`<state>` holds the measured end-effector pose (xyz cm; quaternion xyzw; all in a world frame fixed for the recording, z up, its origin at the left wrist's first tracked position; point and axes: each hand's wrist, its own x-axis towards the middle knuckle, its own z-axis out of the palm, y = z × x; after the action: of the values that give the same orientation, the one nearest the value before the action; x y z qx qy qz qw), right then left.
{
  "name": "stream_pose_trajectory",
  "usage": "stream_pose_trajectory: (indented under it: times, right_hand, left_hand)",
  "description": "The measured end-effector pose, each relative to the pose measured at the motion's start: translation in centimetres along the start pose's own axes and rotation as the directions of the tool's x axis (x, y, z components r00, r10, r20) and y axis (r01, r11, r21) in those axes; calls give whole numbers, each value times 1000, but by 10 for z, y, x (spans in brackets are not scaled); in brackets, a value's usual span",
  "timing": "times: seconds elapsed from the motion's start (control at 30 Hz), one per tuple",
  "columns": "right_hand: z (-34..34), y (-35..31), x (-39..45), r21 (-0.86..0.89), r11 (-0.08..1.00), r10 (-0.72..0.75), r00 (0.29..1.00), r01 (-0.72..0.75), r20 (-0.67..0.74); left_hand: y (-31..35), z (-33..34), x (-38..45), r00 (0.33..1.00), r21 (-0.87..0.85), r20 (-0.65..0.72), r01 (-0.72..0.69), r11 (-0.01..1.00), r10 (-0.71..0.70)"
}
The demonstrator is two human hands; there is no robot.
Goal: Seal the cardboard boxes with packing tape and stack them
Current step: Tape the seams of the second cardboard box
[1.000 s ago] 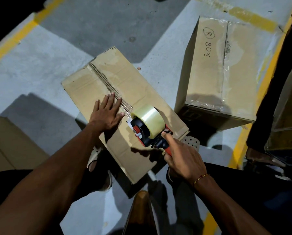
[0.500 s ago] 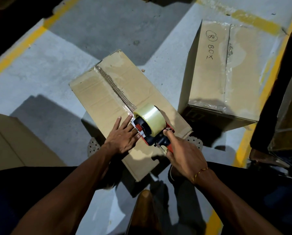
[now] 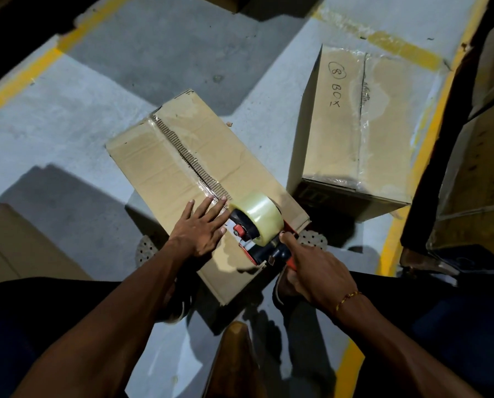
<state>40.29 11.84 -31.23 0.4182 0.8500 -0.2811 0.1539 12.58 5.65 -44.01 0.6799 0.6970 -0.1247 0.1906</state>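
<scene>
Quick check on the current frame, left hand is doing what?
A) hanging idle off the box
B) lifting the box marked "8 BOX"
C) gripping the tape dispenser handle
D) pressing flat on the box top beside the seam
D: the left hand lies with straight, spread fingers on the top of the box, right beside the tape dispenser, whose handle the right hand grips.

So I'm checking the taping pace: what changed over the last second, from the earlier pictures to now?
The left hand slid back along the seam toward the near end of the box, and now lies flat beside the tape dispenser. The dispenser barely shifted. The right hand keeps gripping its handle, and the marked box stays put.
</scene>
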Motion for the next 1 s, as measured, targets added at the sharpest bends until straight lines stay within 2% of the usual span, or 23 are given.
stream_pose_trajectory:
  times: [0.1,0.27,0.37,0.7,0.93,1.0]
  right_hand:
    - [0,1,-2,-21,1000,-12,1000,12,-22]
    - [1,3,-7,-53,998,-35,999,33,-32]
    - [3,4,-8,-48,998,-39,998,37,-39]
    - [7,5,-5,-73,997,-33,997,27,-77]
    - [-2,8,4,-95,995,-43,994,34,-101]
    - [-3,8,7,-88,995,-53,992,43,-115]
  left_hand:
    - [13,-9,-4,999,3,34,20,1000,-21]
    - [42,-17,-18,987,-87,107,-108,990,117]
    - [55,-10,-21,982,-43,155,-103,994,109]
    - [64,3,-20,996,-66,68,-45,997,49]
    - [71,9,-21,990,-160,-130,-71,985,50]
    - [66,6,-18,993,-139,-111,-53,989,38]
